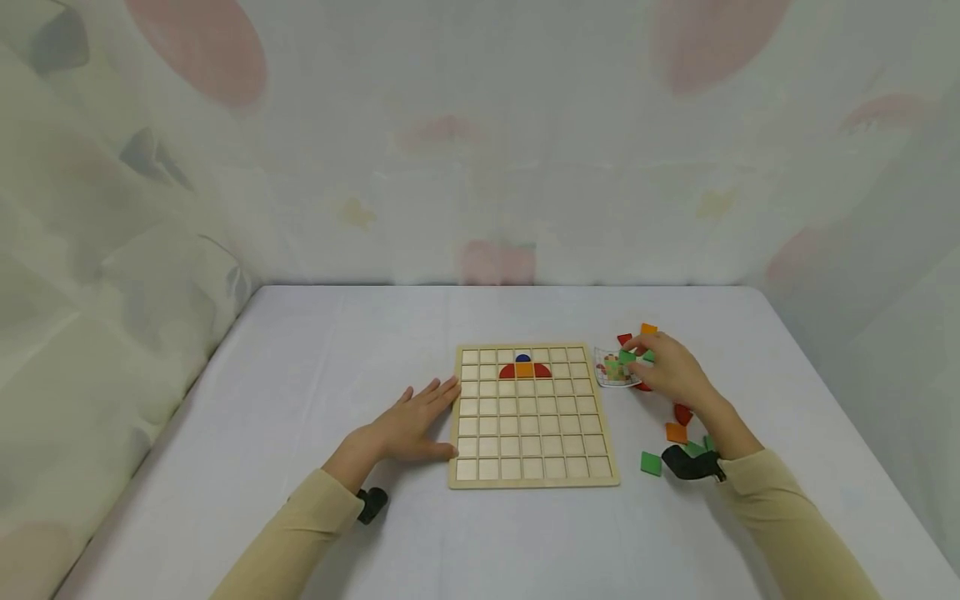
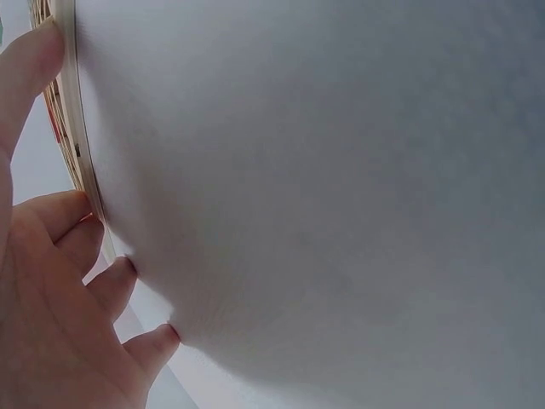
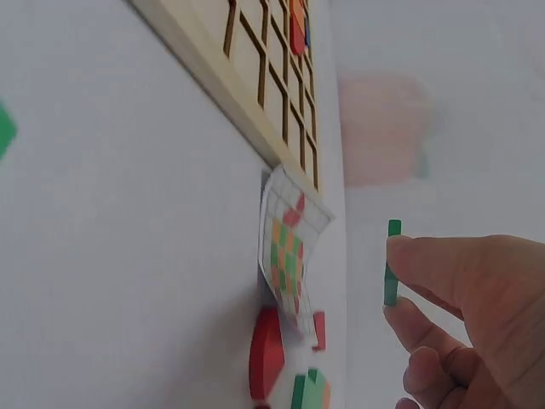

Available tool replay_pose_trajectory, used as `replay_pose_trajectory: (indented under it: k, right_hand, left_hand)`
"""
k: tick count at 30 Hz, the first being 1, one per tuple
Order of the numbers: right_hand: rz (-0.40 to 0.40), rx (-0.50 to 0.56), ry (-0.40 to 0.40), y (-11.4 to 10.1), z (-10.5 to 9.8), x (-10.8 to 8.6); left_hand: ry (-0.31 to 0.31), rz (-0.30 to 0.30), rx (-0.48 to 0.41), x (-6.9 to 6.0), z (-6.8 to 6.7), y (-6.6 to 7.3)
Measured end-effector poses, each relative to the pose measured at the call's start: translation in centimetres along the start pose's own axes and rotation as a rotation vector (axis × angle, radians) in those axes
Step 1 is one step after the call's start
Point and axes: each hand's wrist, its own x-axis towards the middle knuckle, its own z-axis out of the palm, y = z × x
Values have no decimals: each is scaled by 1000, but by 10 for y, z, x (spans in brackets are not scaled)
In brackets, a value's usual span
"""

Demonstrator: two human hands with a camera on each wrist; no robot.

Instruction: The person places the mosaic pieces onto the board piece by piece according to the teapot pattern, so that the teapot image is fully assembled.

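Note:
A wooden grid board [image 1: 527,427] lies flat on the white table. Near its top sit a blue rounded piece [image 1: 522,357], an orange square tile [image 1: 524,369] and a red curved piece [image 1: 507,372] on either side of it. My left hand [image 1: 411,427] touches the board's left edge, fingers spread. To the right of the board, my right hand [image 1: 675,372] pinches a green square tile [image 3: 391,290] between thumb and finger, above the table. Below that tile is a printed pattern card [image 1: 613,372] with a curled edge, partly covered in the head view.
Loose tiles lie around the right forearm: a green square [image 1: 651,463], an orange square [image 1: 677,432], a red curved piece [image 1: 682,414] and several more. Behind the right hand are another orange tile [image 1: 648,329] and a red piece [image 1: 625,339]. A patterned curtain [image 1: 495,200] hangs behind the table.

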Motion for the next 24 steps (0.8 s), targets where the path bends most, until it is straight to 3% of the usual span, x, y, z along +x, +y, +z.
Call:
replay_pose_trajectory:
  k: [10,24]
  right_hand:
    - [-55,28,-10,-29,19,10]
    - [-118,80,-48,-72,54,27]
  left_hand:
    - [-9,-22,-6,-1,0,1]
    - [9,-3,4,0,0,-2]
